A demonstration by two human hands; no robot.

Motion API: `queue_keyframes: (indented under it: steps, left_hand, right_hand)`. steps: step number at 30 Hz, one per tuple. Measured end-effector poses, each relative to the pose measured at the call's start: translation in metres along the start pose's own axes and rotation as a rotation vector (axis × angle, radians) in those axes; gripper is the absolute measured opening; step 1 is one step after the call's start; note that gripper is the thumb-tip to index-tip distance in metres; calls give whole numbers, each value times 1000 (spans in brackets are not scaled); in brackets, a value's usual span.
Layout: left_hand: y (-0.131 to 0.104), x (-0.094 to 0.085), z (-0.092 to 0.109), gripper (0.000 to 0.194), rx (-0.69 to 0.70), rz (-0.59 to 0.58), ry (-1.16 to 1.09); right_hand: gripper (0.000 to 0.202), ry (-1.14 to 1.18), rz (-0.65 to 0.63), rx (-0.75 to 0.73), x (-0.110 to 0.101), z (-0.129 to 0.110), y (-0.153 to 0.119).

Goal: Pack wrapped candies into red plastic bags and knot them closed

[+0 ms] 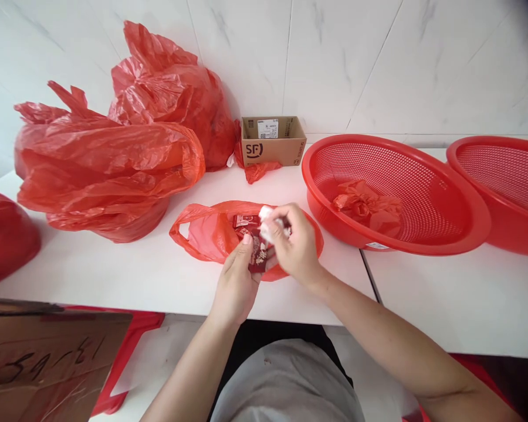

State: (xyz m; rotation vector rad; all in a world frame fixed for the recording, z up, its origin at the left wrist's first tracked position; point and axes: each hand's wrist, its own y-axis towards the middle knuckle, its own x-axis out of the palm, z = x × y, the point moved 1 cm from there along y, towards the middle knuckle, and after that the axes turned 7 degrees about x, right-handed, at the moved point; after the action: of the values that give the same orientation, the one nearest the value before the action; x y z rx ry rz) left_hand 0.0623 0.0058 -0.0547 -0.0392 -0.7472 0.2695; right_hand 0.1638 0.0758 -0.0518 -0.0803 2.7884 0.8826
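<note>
Over a small red plastic bag [206, 231] lying on the table, my left hand [237, 281] is closed on a dark red printed packet [258, 255], thumb on top. Another dark red packet [246, 221] shows inside the bag's mouth. My right hand [297, 243] is closed just above and to the right, pinching a crumpled white wad [269, 225] between thumb and fingers. The wad looks soft like tissue, but it is slightly blurred and I cannot tell its exact kind. My right hand hides part of the bag and its contents.
Large filled red bags [110, 164] stand at the left and back left. A small cardboard box [273, 143] sits by the wall. On the right is a red perforated basket [422, 176] holding crumpled red bags [369, 205], with a second red basket [501, 176] beside it. Below left is a large carton [48, 363].
</note>
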Motion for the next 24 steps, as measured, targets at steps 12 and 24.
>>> queue_keyframes:
  steps: [12, 24]
  left_hand:
    - [-1, 1, 11, 40, 24, 25, 25]
    - [1, -6, 16, 29, -33, 80, 38]
  right_hand:
    - [9, -17, -310, -26, 6, -15, -7]
    - [21, 249, -226, 287, -16, -10, 13]
